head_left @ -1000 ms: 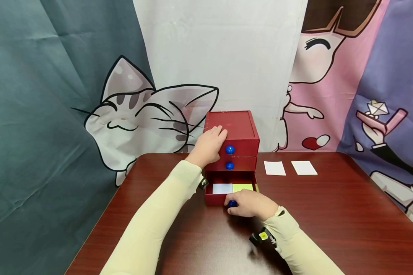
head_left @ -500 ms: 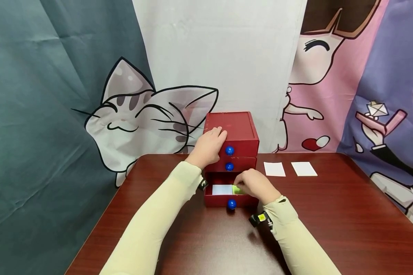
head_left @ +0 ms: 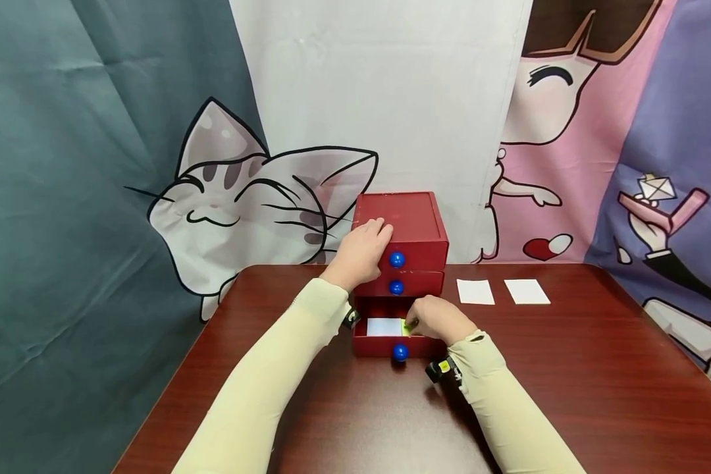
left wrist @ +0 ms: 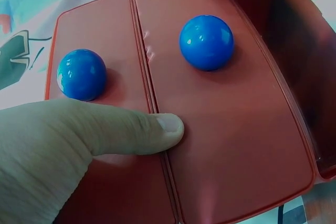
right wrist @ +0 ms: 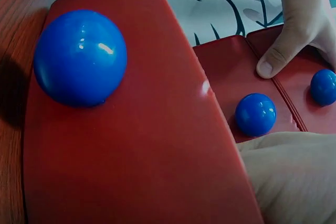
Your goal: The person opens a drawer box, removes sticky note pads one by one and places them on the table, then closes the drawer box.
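Note:
A red three-drawer box [head_left: 411, 217] with blue ball knobs stands on the table, its bottom drawer [head_left: 373, 346] pulled out. My left hand [head_left: 358, 253] rests on the box's upper left edge; in the left wrist view its straight thumb [left wrist: 142, 134] presses across the seam between two drawer fronts. Inside the open drawer lie a pale blue note pad [head_left: 384, 326] and, to its right, a yellow-green note pad [head_left: 405, 325]. My right hand [head_left: 441, 319] reaches over the drawer's right side, fingers bent down at the yellow-green pad. Its fingertips are hidden, so whether they pinch it cannot be told.
Two white square notes, one [head_left: 476, 291] nearer the box and one [head_left: 527, 291] farther right, lie flat on the brown table [head_left: 343, 421]. A printed cloth [head_left: 426, 99] hangs behind the table. The bottom drawer's blue knob [head_left: 399, 353] sticks out toward me.
My right hand has let go of the bottom drawer's knob and moved up into the drawer, over the yellow-green pad, covering most of it. The left hand stays on the box.

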The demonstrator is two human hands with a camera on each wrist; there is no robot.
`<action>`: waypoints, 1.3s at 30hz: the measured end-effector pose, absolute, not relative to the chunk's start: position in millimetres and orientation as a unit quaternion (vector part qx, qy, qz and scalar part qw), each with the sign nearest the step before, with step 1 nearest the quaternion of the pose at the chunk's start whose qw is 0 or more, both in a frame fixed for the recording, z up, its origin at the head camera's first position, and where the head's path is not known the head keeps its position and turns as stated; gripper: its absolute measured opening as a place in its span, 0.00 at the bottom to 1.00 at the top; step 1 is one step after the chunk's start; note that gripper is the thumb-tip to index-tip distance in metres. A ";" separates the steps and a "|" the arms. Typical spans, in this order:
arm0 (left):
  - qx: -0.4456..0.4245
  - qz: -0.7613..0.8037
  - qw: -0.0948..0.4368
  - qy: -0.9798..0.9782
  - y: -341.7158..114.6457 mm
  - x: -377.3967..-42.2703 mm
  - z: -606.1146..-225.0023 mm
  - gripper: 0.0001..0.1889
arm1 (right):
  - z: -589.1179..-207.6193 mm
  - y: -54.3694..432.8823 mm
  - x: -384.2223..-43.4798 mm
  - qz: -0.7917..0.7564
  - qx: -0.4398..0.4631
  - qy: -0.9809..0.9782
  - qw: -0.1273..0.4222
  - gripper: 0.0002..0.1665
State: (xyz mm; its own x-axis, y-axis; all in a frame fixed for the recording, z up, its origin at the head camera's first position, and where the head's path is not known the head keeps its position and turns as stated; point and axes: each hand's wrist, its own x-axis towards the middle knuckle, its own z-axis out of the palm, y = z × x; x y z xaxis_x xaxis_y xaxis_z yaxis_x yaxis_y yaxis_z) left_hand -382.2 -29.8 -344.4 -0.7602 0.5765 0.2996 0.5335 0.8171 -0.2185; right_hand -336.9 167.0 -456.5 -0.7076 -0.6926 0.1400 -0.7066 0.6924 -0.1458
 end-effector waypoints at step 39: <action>-0.297 0.057 0.182 -0.935 -29.1 -384.8 -344.9 0.42 | -459.1 149.0 -350.7 0.026 0.327 -0.945 -0.021 0.09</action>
State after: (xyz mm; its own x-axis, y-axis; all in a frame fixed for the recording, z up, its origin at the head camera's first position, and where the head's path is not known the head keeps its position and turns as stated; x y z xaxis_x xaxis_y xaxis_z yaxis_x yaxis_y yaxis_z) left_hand -384.8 -29.1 -344.9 -0.7566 0.5770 0.3076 0.5356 0.8168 -0.2145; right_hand -350.7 149.0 -459.1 -0.7858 -0.6181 -0.0228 -0.6158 0.7853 -0.0638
